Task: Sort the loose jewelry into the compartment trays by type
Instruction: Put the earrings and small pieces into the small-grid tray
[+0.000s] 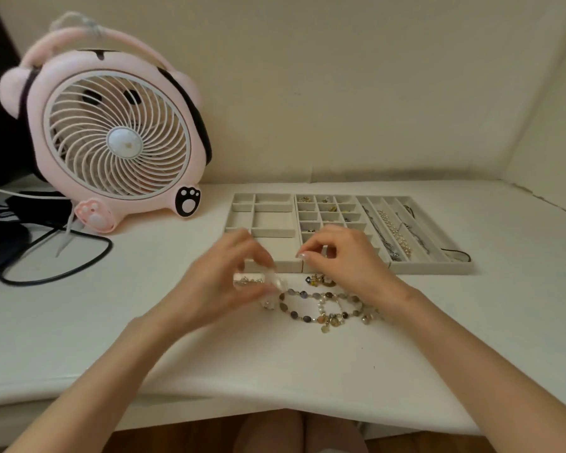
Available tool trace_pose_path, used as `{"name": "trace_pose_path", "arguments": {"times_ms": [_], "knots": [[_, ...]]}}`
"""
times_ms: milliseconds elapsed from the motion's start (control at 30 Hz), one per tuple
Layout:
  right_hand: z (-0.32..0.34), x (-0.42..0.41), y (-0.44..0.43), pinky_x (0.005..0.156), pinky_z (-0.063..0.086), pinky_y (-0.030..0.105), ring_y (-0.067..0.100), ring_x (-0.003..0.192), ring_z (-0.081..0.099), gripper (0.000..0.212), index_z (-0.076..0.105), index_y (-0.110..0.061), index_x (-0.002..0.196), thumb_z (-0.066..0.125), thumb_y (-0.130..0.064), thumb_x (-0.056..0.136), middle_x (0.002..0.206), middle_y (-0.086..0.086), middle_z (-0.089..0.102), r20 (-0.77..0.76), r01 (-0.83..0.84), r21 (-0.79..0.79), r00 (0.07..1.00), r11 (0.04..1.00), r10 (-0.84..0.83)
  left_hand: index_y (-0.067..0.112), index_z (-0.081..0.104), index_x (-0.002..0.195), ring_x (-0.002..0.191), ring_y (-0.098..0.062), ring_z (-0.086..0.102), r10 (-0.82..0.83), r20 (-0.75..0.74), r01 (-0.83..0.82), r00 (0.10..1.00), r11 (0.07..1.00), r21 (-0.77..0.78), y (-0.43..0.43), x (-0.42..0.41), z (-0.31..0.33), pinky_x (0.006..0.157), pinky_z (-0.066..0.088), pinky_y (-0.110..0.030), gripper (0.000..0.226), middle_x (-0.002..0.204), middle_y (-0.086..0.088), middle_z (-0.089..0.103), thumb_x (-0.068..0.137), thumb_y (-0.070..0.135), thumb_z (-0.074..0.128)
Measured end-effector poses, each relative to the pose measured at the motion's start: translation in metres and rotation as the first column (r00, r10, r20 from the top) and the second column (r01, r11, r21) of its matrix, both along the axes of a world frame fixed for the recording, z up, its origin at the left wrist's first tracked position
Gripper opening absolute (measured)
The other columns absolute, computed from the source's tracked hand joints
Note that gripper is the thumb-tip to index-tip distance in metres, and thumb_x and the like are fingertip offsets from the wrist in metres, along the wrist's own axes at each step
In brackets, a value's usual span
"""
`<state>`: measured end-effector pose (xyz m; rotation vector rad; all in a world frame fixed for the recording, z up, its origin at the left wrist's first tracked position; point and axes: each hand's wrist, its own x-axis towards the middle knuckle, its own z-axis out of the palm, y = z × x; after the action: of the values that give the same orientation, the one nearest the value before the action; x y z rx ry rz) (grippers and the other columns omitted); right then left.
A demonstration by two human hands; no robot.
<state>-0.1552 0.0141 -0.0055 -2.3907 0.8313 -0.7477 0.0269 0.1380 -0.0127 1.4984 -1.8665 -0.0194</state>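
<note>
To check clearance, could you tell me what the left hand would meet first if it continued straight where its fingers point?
Likely the left tray: its front wall lies just beyond the fingers of the left hand. Blur hides the hand's height, so it might pass over the wall.

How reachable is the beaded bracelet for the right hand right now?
Probably yes: the beaded bracelet lies uncovered on the table close by the right hand, with nothing between them.

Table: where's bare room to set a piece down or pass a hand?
Free: the table between fan and left tray; the front strip between the bracelets and the near edge; right of the necklace tray. Crowded: between tray fronts and bracelets, under left hand and right hand.
</note>
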Motion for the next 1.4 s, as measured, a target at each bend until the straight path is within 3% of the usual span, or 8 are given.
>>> {"name": "trace_pose_path", "arguments": {"times_ms": [67, 200, 467, 567, 700, 933, 1133, 1400], "knots": [[-0.002, -0.002, 0.000, 0.069, 0.037, 0.016, -0.004, 0.067, 0.047, 0.007, 0.072, -0.027, 0.087, 0.065, -0.026, 0.087, 0.086, -0.013, 0.061, 0.015, 0.004, 0.008, 1.000, 1.000, -0.004, 0.032, 0.058, 0.086, 0.077, -0.001, 0.048, 0.154, -0.077, -0.157, 0.985, 0.987, -0.030, -0.016, 0.016, 0.012, 0.065, 0.038, -0.018, 0.030, 0.091, 0.013, 0.052, 0.070, 0.056, 0.065], [-0.005, 0.000, 0.001, 0.073, 0.046, 0.026, 0.000, 0.069, 0.048, 0.008, 0.074, -0.025, 0.086, 0.066, -0.024, 0.086, 0.086, -0.011, 0.062, 0.041, 0.006, 0.017, 0.999, 1.000, -0.006, 0.022, 0.061, 0.089, 0.086, -0.011, 0.048, 0.430, -0.028, -0.429, 0.902, 0.902, 0.047, -0.054, 0.051, 0.012, 0.065, 0.034, -0.027, 0.028, 0.092, 0.009, 0.054, 0.075, 0.043, 0.073], [-0.009, -0.001, 0.001, 0.072, 0.046, 0.025, -0.001, 0.068, 0.048, 0.008, 0.074, -0.025, 0.088, 0.066, -0.023, 0.086, 0.086, -0.014, 0.061, 0.058, -0.009, 0.010, 0.998, 1.000, 0.009, 0.017, 0.061, 0.097, 0.088, -0.015, 0.050, 0.519, -0.026, -0.510, 0.854, 0.846, 0.156, -0.068, 0.067, -0.013, 0.069, 0.037, -0.030, 0.036, 0.091, 0.007, 0.048, 0.075, 0.042, 0.074], [-0.010, 0.000, 0.001, 0.069, 0.042, 0.018, -0.003, 0.068, 0.048, 0.009, 0.073, -0.025, 0.089, 0.066, -0.022, 0.086, 0.086, -0.014, 0.060, 0.056, -0.028, 0.004, 0.998, 1.000, 0.027, 0.019, 0.060, 0.096, 0.082, -0.011, 0.046, 0.463, -0.054, -0.458, 0.884, 0.885, 0.087, -0.061, 0.058, -0.004, 0.064, 0.034, -0.027, 0.032, 0.087, 0.009, 0.051, 0.077, 0.042, 0.071], [-0.010, 0.000, 0.002, 0.070, 0.043, 0.018, -0.002, 0.068, 0.049, 0.008, 0.073, -0.025, 0.088, 0.066, -0.022, 0.086, 0.086, -0.014, 0.060, 0.052, -0.028, 0.001, 0.998, 1.000, 0.028, 0.024, 0.063, 0.075, 0.066, -0.006, 0.044, 0.145, -0.180, -0.113, 0.973, 0.978, 0.178, -0.038, 0.033, 0.010, 0.061, 0.037, -0.023, 0.031, 0.074, 0.012, 0.059, 0.067, 0.053, 0.071], [-0.012, -0.001, 0.001, 0.067, 0.038, 0.010, -0.010, 0.070, 0.049, 0.007, 0.073, -0.022, 0.086, 0.067, -0.020, 0.086, 0.083, -0.015, 0.058, 0.051, -0.032, 0.011, 0.998, 0.999, 0.032, 0.028, 0.067, 0.079, 0.075, -0.008, 0.050, -0.121, 0.017, 0.114, 0.992, 0.967, 0.227, -0.022, 0.024, -0.007, 0.067, 0.044, -0.030, 0.037, 0.076, 0.014, 0.060, 0.067, 0.064, 0.063], [-0.017, 0.002, 0.002, 0.068, 0.039, 0.015, -0.001, 0.067, 0.050, 0.006, 0.073, -0.025, 0.085, 0.067, -0.023, 0.085, 0.083, -0.013, 0.060, 0.037, -0.035, -0.005, 0.999, 0.999, 0.035, 0.036, 0.063, 0.088, 0.076, 0.001, 0.049, -0.088, 0.048, 0.076, 0.995, 0.974, 0.212, -0.011, 0.021, -0.016, 0.066, 0.036, -0.013, 0.034, 0.080, 0.021, 0.061, 0.067, 0.063, 0.060], [-0.016, 0.001, 0.003, 0.071, 0.043, 0.018, 0.001, 0.069, 0.051, 0.007, 0.073, -0.025, 0.086, 0.067, -0.023, 0.086, 0.084, -0.014, 0.060, 0.055, -0.036, 0.009, 0.998, 0.999, 0.036, 0.027, 0.065, 0.079, 0.069, -0.010, 0.048, 0.058, -0.061, -0.046, 0.996, 0.982, 0.182, -0.029, 0.028, 0.012, 0.066, 0.041, -0.029, 0.023, 0.076, 0.016, 0.061, 0.069, 0.047, 0.072]]}}
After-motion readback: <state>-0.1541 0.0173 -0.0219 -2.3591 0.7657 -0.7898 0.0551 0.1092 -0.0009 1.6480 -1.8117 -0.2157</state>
